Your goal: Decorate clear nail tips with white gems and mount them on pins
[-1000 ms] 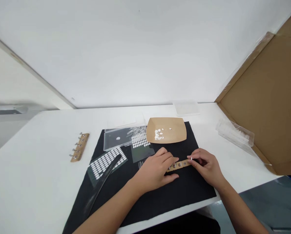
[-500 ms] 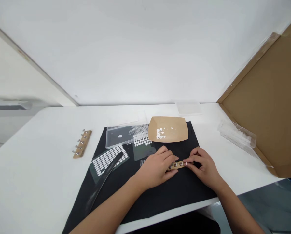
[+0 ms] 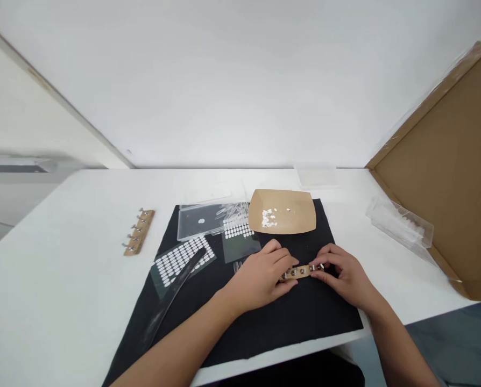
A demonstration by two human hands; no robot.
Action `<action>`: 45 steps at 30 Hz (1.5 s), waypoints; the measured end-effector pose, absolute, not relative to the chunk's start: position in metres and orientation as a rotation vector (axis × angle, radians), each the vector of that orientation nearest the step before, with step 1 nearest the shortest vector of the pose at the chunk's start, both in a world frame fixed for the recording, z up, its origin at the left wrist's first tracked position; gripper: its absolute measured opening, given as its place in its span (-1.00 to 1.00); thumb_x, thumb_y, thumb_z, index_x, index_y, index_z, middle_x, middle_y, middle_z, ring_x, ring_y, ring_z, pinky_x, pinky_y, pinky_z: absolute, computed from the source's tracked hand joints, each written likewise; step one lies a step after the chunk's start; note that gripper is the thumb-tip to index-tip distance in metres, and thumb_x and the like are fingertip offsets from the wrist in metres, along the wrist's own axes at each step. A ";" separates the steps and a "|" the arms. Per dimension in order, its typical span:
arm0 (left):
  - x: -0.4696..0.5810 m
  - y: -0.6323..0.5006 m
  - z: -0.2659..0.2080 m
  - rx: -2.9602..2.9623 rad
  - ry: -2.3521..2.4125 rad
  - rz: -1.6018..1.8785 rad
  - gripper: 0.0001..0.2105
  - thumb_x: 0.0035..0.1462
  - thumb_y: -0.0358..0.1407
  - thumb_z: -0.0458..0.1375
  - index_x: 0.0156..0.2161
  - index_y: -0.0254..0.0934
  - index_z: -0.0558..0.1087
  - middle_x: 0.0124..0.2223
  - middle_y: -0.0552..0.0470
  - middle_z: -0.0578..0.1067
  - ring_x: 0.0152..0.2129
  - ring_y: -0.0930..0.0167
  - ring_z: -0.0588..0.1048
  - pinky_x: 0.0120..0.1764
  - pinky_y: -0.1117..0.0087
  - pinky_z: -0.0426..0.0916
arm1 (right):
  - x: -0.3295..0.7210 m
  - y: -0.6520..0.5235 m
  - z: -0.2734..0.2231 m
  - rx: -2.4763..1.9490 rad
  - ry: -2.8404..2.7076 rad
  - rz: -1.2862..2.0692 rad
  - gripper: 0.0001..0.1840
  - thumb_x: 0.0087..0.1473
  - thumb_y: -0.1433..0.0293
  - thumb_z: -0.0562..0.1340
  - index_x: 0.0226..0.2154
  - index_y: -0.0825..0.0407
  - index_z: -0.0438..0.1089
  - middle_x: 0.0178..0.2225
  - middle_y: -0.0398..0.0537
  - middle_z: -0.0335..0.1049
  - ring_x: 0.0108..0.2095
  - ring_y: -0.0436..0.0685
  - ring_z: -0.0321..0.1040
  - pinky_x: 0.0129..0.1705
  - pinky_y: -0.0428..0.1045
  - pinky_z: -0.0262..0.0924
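A narrow tan strip point(image 3: 297, 273) carrying a row of small metal pieces lies between my hands above a black cloth point(image 3: 301, 317). My left hand point(image 3: 262, 271) pinches its left end, with fingers on the far edge and the thumb on the near edge. At the other end, my right hand point(image 3: 341, 274) closes its thumb and forefinger on opposite edges of the strip. Some metal pieces show between those right fingertips. A similar tan strip with metal pieces standing up point(image 3: 139, 232) rests on the white table, far to the left.
Beyond my hands stands a brown paper tray point(image 3: 297, 221) with white bits. Left of it are a clear plastic box point(image 3: 198, 224) and sheets of white oval stickers point(image 3: 184, 260). A dark curved strip point(image 3: 171, 295) crosses the cloth. A clear container point(image 3: 402, 223) and cardboard point(image 3: 446, 145) stand right.
My right fingers have shifted from a pinch at the strip's right end to a grip across its edges, uncovering more metal pieces. My left hand keeps its hold. The view has shifted slightly.
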State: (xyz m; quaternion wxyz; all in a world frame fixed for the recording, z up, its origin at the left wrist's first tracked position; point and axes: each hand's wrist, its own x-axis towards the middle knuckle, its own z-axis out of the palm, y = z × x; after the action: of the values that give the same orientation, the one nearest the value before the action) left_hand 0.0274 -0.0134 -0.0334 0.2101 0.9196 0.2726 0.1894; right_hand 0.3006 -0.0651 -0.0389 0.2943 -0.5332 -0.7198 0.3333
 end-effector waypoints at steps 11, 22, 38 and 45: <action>0.027 -0.014 -0.034 2.545 0.763 0.538 -0.76 0.31 -0.25 0.28 0.03 -0.24 0.47 -0.11 -0.06 0.57 -0.10 0.20 0.40 -0.14 0.21 0.48 | 0.300 -0.066 -0.034 -1.372 -2.025 0.774 -0.89 0.35 0.34 0.28 -0.11 -0.11 0.53 -0.12 -0.04 0.43 -0.20 0.11 0.43 -0.16 0.03 0.36; 0.027 -0.014 -0.034 2.547 0.758 0.553 -0.76 0.29 -0.27 0.30 0.02 -0.25 0.48 -0.12 -0.04 0.57 -0.11 0.19 0.40 -0.14 0.21 0.49 | 0.304 -0.067 -0.047 -1.424 -1.785 0.812 -0.80 0.35 0.22 0.31 -0.26 -0.04 0.55 -0.13 0.01 0.56 -0.34 0.07 0.45 -0.39 -0.03 0.31; 0.026 -0.018 -0.018 2.375 0.777 1.361 -0.66 0.31 -0.46 0.21 0.15 -0.26 0.41 -0.07 -0.12 0.54 -0.14 0.28 0.50 -0.06 0.20 0.47 | 0.265 -0.020 0.014 -1.058 -2.121 0.690 -0.88 0.41 0.34 0.25 -0.17 -0.07 0.53 -0.23 -0.08 0.52 -0.23 0.08 0.48 -0.18 -0.02 0.36; 0.021 -0.013 -0.018 2.459 0.790 1.292 -0.71 0.32 -0.49 0.19 0.11 -0.23 0.48 -0.14 -0.08 0.53 -0.19 0.30 0.50 -0.18 0.28 0.45 | 0.249 -0.006 0.009 -1.022 -2.188 0.786 -0.85 0.41 0.34 0.25 -0.23 -0.02 0.49 -0.31 -0.10 0.48 -0.30 0.05 0.42 -0.24 -0.04 0.31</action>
State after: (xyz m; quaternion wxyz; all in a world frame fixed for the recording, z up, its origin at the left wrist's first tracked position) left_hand 0.0207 -0.0134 -0.0183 0.1267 0.8446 0.2715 0.4437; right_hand 0.2492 -0.0064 0.0091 0.2964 -0.3843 -0.8228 0.2957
